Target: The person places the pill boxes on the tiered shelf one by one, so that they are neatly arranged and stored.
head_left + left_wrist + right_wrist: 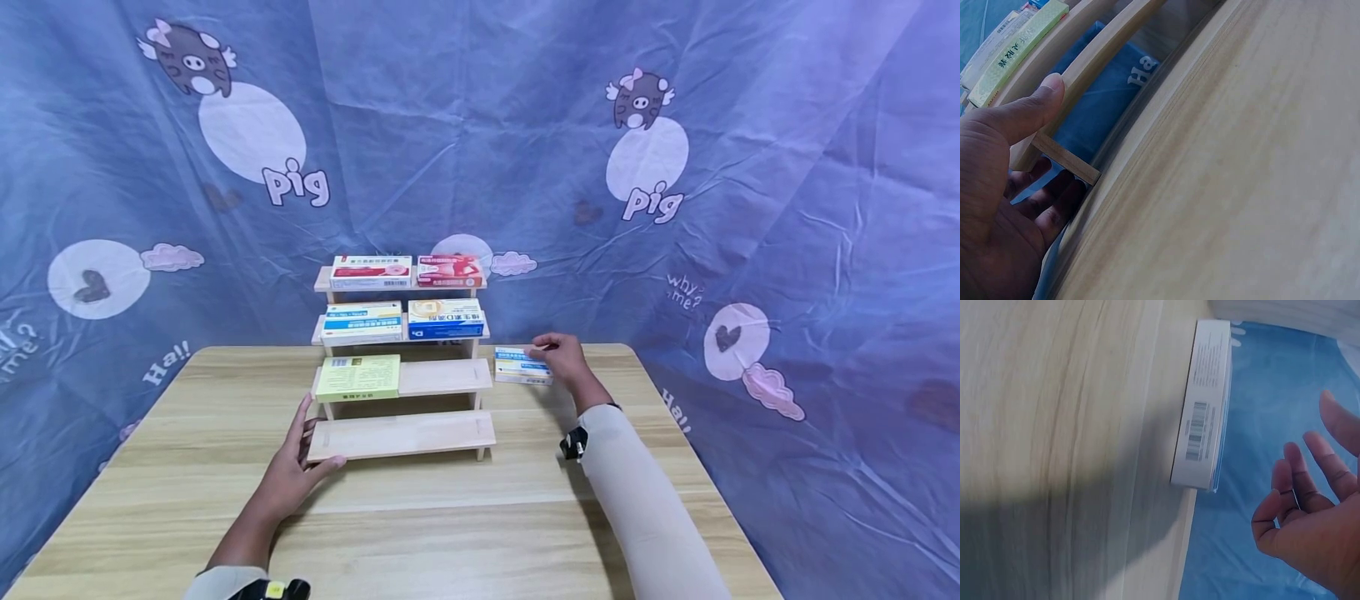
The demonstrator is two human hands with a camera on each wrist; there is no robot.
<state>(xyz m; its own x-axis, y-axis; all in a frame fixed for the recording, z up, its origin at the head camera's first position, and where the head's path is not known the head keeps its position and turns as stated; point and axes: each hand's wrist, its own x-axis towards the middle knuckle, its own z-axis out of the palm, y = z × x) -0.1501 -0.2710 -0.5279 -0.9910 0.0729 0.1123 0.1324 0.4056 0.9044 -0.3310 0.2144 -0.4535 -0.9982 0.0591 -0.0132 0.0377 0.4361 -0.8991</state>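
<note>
A stepped wooden display rack with four tiers stands on the table. At the left end of its lowest board, my left hand holds the rack, the thumb at the front and the fingers around the end. In the left wrist view the thumb lies against the board, with the fingers below it by the leg. Right of the rack a blue-and-white medicine box lies on the table. My right hand is over that box's right side; in the right wrist view its loosely bent fingers are apart from the box.
A green medicine box lies on the third tier. Above it are a blue-yellow-white box and a vitamin D drops box. Red-and-white and red-pink boxes occupy the top. Blue pig-print cloth hangs behind the table.
</note>
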